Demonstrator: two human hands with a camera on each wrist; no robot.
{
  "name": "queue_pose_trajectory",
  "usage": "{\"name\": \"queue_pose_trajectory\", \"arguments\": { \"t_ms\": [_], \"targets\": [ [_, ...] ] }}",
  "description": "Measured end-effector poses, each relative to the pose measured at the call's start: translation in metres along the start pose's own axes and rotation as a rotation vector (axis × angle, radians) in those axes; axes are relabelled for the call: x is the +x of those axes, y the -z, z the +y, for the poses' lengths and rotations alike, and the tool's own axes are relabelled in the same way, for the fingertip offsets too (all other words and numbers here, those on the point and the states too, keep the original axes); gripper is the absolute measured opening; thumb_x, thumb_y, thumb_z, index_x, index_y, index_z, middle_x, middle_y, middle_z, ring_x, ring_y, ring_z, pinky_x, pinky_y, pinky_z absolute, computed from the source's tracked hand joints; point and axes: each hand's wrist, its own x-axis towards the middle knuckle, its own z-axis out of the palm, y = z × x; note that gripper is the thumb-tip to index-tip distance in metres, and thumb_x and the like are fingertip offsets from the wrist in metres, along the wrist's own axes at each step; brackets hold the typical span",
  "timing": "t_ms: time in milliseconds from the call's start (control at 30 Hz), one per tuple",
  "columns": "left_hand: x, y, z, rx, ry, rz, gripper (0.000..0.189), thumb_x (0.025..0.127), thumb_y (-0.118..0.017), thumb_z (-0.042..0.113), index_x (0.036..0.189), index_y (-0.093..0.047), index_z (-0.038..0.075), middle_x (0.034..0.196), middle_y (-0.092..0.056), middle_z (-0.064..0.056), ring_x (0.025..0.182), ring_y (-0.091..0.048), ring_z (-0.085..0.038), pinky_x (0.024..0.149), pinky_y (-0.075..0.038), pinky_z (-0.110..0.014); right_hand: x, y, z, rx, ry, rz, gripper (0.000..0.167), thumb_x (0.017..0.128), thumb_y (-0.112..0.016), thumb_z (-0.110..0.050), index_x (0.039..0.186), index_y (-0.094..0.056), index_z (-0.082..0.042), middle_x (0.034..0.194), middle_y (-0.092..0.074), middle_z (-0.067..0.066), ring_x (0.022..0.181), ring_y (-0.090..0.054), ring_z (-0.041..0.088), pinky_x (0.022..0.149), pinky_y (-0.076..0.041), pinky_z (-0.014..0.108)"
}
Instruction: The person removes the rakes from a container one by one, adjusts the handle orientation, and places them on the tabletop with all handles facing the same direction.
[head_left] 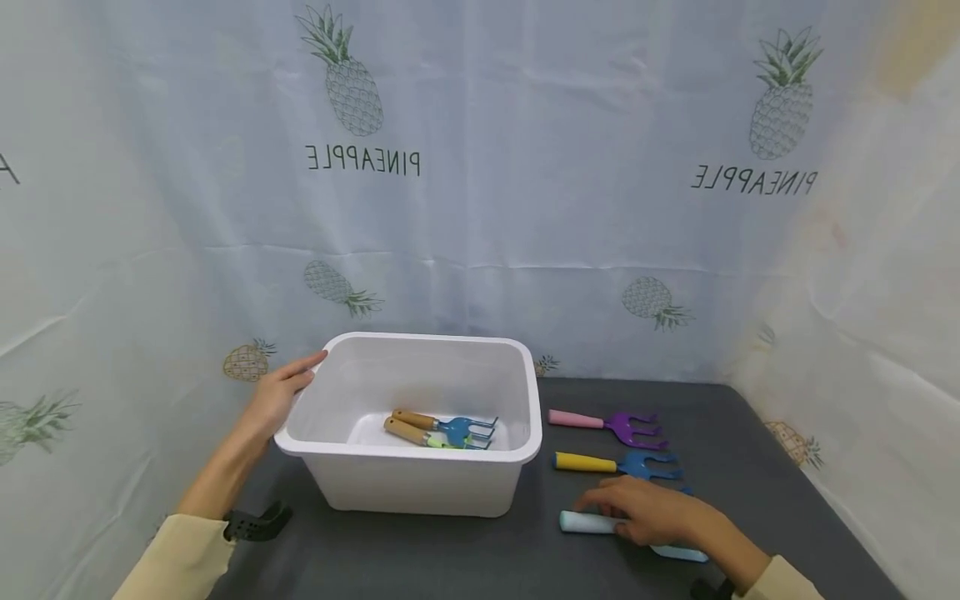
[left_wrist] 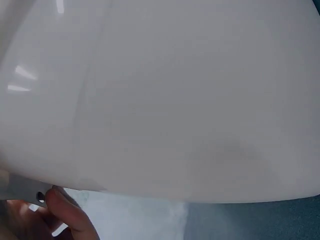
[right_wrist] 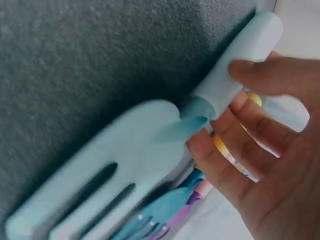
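My left hand (head_left: 279, 398) grips the left rim of a white plastic tub (head_left: 420, 483); in the left wrist view the tub's wall fills most of the picture, with fingers (left_wrist: 72, 215) at its rim. Two small garden forks with wooden handles, a blue one (head_left: 456, 430) and a partly green one (head_left: 408, 431), lie inside the tub. To the right of it, my right hand (head_left: 651, 507) pinches the handle of a pale blue garden fork (right_wrist: 145, 130) between thumb and fingers. That fork lies low over the dark tabletop, its middle hidden by the hand in the head view.
Beyond my right hand lie a yellow-handled blue garden fork (head_left: 592, 462) and a pink-handled purple one (head_left: 622, 427), roughly parallel. The dark grey table (head_left: 420, 558) has its right edge slanting beside a pale curtain (head_left: 862, 400). A pineapple-print curtain (head_left: 510, 208) hangs behind the tub.
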Motion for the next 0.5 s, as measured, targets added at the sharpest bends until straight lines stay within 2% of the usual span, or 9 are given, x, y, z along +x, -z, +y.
{"name": "queue_pose_trajectory", "arguments": {
  "t_ms": [67,167,333,500],
  "targets": [
    [0.001,-0.003,0.0,0.011,-0.017,0.02,0.051,0.113,-0.034,0.026,0.162,-0.032,0.011,0.169,-0.025,-0.023,0.145,-0.043,-0.045,0.081,-0.051,-0.015,0.0,0.004,-0.001,0.002,-0.018,-0.017,0.058,0.088,-0.072,0.0,0.133,-0.065,-0.034,0.102,-0.062,-0.02,0.085,-0.053,-0.002,0.072,-0.048,0.023],
    [0.0,-0.004,0.0,0.009,-0.036,0.036,0.05,0.113,-0.035,0.025,0.161,-0.034,0.009,0.168,-0.027,-0.024,0.146,-0.041,-0.046,0.081,-0.05,-0.013,-0.001,0.013,-0.004,0.004,-0.031,-0.023,0.056,0.086,-0.076,-0.006,0.134,-0.064,-0.034,0.105,-0.064,-0.019,0.088,-0.056,-0.001,0.074,-0.05,0.025],
    [0.0,-0.003,-0.001,0.01,-0.055,0.056,0.05,0.113,-0.036,0.025,0.16,-0.036,0.008,0.166,-0.03,-0.025,0.143,-0.045,-0.046,0.081,-0.05,-0.014,-0.001,0.035,-0.015,-0.021,0.005,0.028,0.051,0.088,-0.076,-0.011,0.135,-0.065,-0.027,0.099,-0.065,-0.013,0.086,-0.056,-0.002,0.071,-0.049,0.023],
    [-0.001,-0.004,-0.002,0.012,-0.068,0.079,0.049,0.113,-0.036,0.024,0.158,-0.038,0.005,0.165,-0.032,-0.025,0.142,-0.046,-0.045,0.081,-0.05,-0.012,0.0,0.054,-0.026,-0.056,0.023,0.083,0.046,0.092,-0.071,-0.012,0.136,-0.065,-0.026,0.102,-0.065,-0.017,0.089,-0.058,-0.001,0.073,-0.052,0.025]
  ]
}}
